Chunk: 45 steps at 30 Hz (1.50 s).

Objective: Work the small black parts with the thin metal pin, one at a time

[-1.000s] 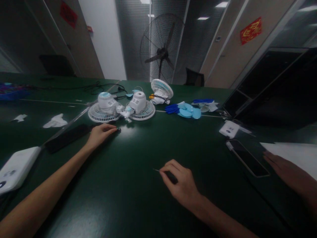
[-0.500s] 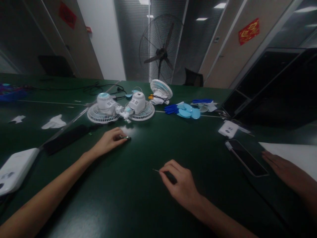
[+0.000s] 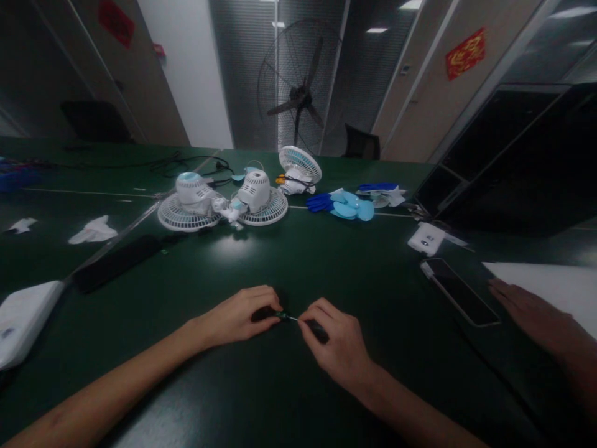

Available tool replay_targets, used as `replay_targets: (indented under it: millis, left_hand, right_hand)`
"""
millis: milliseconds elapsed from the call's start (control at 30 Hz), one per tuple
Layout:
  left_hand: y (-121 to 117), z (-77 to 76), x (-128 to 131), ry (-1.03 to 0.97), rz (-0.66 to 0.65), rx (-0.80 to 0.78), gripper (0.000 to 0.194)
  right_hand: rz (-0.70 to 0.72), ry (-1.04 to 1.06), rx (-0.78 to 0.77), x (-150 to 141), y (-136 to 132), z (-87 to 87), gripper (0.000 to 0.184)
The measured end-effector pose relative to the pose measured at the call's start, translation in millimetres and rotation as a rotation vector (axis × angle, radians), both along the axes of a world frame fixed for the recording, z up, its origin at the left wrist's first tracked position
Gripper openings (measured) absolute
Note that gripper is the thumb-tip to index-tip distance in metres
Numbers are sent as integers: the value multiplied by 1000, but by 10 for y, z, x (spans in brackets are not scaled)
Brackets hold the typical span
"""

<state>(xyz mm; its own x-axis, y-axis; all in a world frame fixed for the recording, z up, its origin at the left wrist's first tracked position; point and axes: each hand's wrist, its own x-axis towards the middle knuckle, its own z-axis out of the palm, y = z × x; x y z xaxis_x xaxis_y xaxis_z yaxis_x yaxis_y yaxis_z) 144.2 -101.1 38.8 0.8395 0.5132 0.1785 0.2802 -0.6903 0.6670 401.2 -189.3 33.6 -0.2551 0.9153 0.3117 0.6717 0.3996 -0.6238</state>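
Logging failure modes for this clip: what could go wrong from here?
- The thin metal tool in the right hand points at the left hand; a slip might poke its fingers.
- The small green part sits at the left fingertips, so it could pop loose and be hard to spot on the dark green table.
- Another person's hand rests near the phone and might nudge it.

Three small fans point(image 3: 256, 193) — one large fan point(image 3: 301, 96); one phone point(image 3: 461, 292).
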Motion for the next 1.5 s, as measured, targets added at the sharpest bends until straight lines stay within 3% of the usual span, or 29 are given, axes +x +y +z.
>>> replay_targets:
  millis: [467,833,1133,1500]
  left_hand:
    - [-50,49,75,8,-66,-5,9]
    - [-86,88,97,2,-56,24,19]
    - [-64,48,87,23,15,0,17]
    - [-57,53,73,25,-18,5,10]
  right_hand:
    - [145,92,46,-35,11,31,12]
    - [55,114,50,-8,7,50,15]
    - [32,38,11,31,-4,13,11]
    - [58,1,-3,30,4,26,13]
